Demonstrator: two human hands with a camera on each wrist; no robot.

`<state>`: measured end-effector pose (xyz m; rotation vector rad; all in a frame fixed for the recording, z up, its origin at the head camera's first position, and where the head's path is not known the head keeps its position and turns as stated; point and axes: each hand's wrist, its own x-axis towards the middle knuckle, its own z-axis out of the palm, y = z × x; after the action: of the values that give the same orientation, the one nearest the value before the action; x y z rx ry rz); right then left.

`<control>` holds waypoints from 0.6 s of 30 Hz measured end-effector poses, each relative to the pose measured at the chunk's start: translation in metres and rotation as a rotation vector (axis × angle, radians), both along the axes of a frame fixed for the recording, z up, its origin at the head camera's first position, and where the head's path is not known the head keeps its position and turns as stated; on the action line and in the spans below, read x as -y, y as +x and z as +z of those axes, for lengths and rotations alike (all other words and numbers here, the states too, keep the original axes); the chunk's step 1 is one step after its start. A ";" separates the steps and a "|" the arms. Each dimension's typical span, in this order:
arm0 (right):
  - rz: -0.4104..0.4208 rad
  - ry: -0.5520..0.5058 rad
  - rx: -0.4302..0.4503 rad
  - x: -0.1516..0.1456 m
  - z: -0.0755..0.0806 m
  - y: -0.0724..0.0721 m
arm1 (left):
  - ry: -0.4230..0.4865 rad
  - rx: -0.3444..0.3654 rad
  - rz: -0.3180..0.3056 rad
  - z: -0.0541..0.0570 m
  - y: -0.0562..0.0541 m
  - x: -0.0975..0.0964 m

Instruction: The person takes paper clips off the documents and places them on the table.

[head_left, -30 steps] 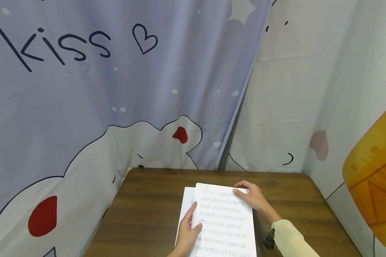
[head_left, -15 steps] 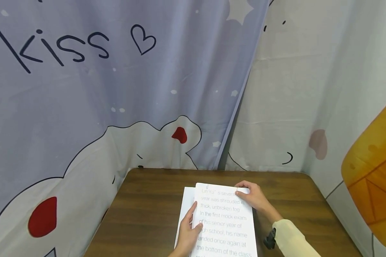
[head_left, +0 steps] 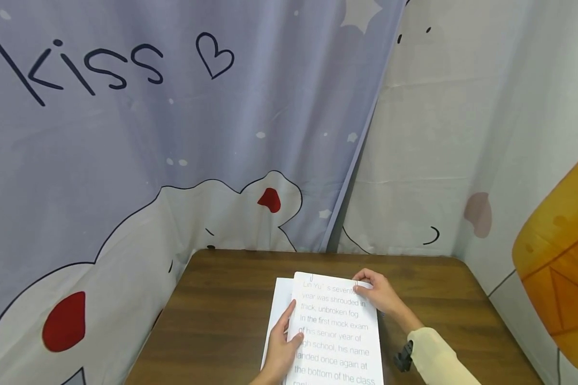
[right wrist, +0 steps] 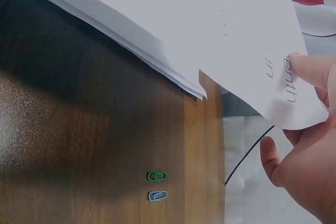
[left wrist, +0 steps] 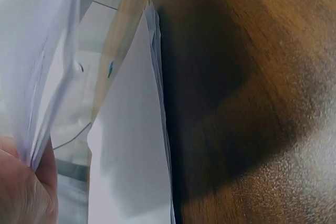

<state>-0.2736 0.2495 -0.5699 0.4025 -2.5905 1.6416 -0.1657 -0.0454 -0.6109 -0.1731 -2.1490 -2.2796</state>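
Observation:
My left hand (head_left: 280,347) grips the left edge of a sheaf of printed sheets (head_left: 334,331), thumb on top. In the left wrist view, the held sheets (left wrist: 47,51) are raised above another white paper stack (left wrist: 131,129) lying on the table. My right hand (head_left: 377,293) pinches the sheaf's top right corner, its thumb (right wrist: 310,69) on the print in the right wrist view. One paper clip (head_left: 311,277) shows on the sheaf's top edge towards the left; a second clip (head_left: 356,284) sits right by my right thumb.
A green paper clip (right wrist: 156,176) and a blue paper clip (right wrist: 157,196) lie on the brown wooden table (head_left: 221,321), to the right of the papers. Printed curtains (head_left: 250,117) hang behind the table. A dark wrist device (head_left: 403,357) sits at my right sleeve.
My right thumb has shifted slightly to the right along the sheaf's top edge, showing more of the clip beside it. The left hand keeps its hold.

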 end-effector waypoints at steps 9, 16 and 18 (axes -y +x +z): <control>-0.018 0.070 -0.032 0.000 -0.004 0.002 | -0.032 -0.009 0.007 -0.006 0.000 -0.004; -0.038 0.066 -0.011 0.001 -0.006 0.002 | -0.030 -0.039 -0.006 -0.007 -0.003 -0.003; -0.044 0.066 -0.001 0.001 -0.005 0.002 | -0.018 -0.038 -0.009 -0.006 -0.004 -0.002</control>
<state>-0.2711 0.2482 -0.5751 0.3469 -2.6388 1.5450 -0.1695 -0.0433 -0.6166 -0.2249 -2.1557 -2.2426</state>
